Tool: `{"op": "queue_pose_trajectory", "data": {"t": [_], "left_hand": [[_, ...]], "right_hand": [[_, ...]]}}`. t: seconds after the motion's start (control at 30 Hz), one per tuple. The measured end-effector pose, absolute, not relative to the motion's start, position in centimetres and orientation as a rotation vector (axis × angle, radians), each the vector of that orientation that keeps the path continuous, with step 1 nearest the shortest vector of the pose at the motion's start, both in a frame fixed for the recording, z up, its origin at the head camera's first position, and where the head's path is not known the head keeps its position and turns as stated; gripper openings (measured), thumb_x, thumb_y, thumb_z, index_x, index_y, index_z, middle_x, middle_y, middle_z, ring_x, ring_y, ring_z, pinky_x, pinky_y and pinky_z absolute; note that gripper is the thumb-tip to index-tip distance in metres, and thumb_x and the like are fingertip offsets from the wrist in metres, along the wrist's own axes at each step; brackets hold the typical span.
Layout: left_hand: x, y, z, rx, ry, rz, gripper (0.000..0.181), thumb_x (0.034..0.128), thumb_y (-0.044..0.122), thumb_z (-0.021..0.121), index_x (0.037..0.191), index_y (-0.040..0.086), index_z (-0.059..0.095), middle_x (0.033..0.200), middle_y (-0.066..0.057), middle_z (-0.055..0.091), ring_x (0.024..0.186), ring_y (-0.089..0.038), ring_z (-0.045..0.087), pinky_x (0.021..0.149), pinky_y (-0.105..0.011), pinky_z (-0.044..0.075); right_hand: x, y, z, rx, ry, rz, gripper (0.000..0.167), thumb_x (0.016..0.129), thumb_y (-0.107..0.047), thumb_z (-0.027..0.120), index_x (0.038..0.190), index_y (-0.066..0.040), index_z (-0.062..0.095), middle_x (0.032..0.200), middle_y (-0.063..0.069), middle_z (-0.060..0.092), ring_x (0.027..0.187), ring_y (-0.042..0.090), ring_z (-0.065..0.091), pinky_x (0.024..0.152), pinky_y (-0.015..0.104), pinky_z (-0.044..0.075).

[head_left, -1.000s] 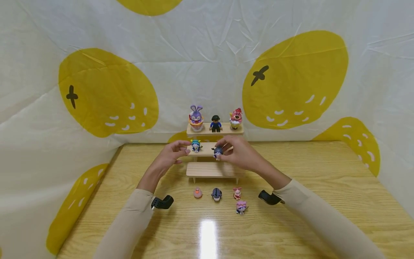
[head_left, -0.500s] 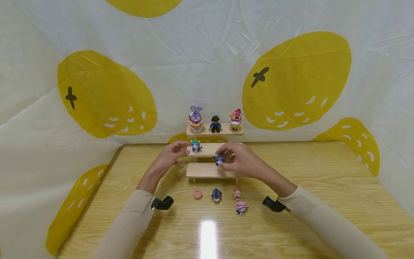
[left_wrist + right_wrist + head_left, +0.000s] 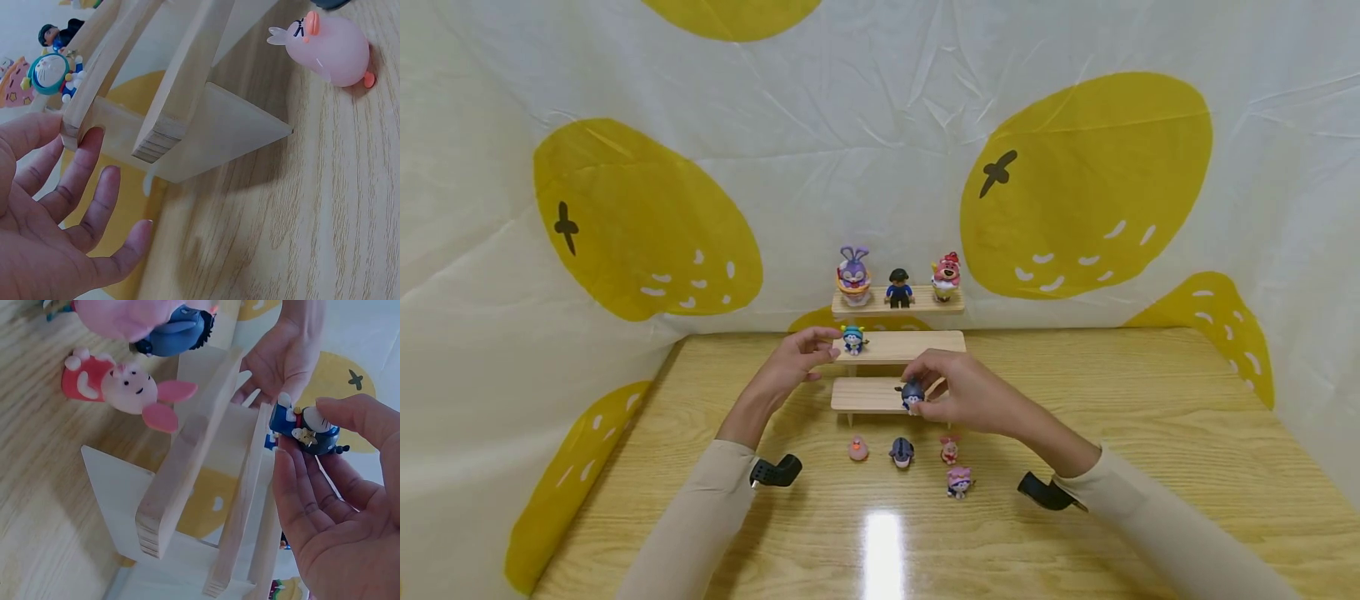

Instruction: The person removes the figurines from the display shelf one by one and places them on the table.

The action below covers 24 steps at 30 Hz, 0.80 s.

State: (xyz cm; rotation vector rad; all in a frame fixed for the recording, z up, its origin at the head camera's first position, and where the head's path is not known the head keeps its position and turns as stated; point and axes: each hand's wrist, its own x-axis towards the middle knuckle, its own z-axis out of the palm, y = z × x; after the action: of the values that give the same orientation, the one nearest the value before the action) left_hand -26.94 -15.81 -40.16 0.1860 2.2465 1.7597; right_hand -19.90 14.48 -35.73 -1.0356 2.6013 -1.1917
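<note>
My right hand [image 3: 962,390] pinches a small toy figurine [image 3: 912,394] with a dark blue cap between thumb and fingers, over the lowest board of a wooden tiered display stand [image 3: 867,393]. In the right wrist view this figurine [image 3: 304,430] lies sideways in the picture; contact with the board cannot be told. At the stand's left end, my left hand [image 3: 796,363] holds the middle board, fingertips above and below its edge in the left wrist view. Right beside these fingertips, a figurine with a teal hood [image 3: 853,339] sits on that board.
On the top board stand a purple rabbit figurine [image 3: 854,275], a toy person in blue [image 3: 899,288] and a pink bear figurine [image 3: 947,277]. Before the stand are a pink duck [image 3: 858,449], a grey-blue donkey [image 3: 902,452], a piglet [image 3: 950,450] and a pink-hooded figurine [image 3: 958,482].
My right hand has brought the dark-capped figurine from the middle board toward me and down, to over the lowest board. The left hand has stayed in place.
</note>
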Motion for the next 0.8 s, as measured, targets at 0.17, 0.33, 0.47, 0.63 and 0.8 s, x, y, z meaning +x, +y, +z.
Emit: {"op": "queue_pose_trajectory", "data": {"t": [0.17,0.33,0.47,0.63,0.8], "left_hand": [[-26.8,-15.8,-40.1,0.198,2.251,1.757,0.034,0.1017,0.024,0.065,0.135,0.018,0.061,0.118,-0.005,0.059,0.12,-0.035,0.054,0.096,-0.057,0.043],[-26.8,-15.8,-40.0,0.193,2.237,1.766,0.032,0.1022,0.022,0.064,0.134,0.018,0.062,0.118,-0.006,0.059,0.126,-0.043,0.05,0.096,-0.058,0.041],[-26.8,-15.8,-40.1,0.192,2.24,1.761,0.032,0.1027,0.022,0.063,0.134,0.018,0.062,0.117,-0.006,0.059,0.126,-0.043,0.05,0.097,-0.058,0.042],[-26.8,-15.9,-40.2,0.199,2.245,1.757,0.033,0.103,0.021,0.062,0.135,0.017,0.06,0.117,-0.005,0.058,0.125,-0.041,0.051,0.097,-0.057,0.043],[-26.8,-15.9,-40.1,0.198,2.233,1.77,0.033,0.1029,0.022,0.063,0.135,0.017,0.06,0.117,-0.005,0.058,0.124,-0.04,0.051,0.099,-0.059,0.041]], "right_hand": [[-19.4,14.4,-35.9,-1.089,2.578,-1.135,0.03,0.087,-0.005,0.078,0.115,-0.006,0.068,0.106,0.003,0.068,0.095,0.016,0.07,0.077,0.024,0.058],[-18.8,14.4,-36.1,-1.108,2.526,-1.11,0.028,0.087,-0.005,0.078,0.113,-0.009,0.067,0.104,0.001,0.067,0.093,0.013,0.07,0.074,0.021,0.057],[-18.3,14.4,-36.3,-1.114,2.475,-1.109,0.027,0.088,-0.005,0.077,0.113,-0.009,0.066,0.104,0.001,0.067,0.093,0.013,0.069,0.075,0.022,0.058],[-17.8,14.3,-36.5,-1.132,2.467,-1.078,0.027,0.088,-0.007,0.078,0.112,-0.012,0.067,0.104,-0.002,0.068,0.093,0.013,0.069,0.079,0.031,0.059],[-17.4,14.0,-36.7,-1.157,2.443,-1.023,0.027,0.089,-0.01,0.078,0.113,-0.012,0.068,0.106,-0.005,0.066,0.093,0.01,0.067,0.081,0.032,0.058]]}}
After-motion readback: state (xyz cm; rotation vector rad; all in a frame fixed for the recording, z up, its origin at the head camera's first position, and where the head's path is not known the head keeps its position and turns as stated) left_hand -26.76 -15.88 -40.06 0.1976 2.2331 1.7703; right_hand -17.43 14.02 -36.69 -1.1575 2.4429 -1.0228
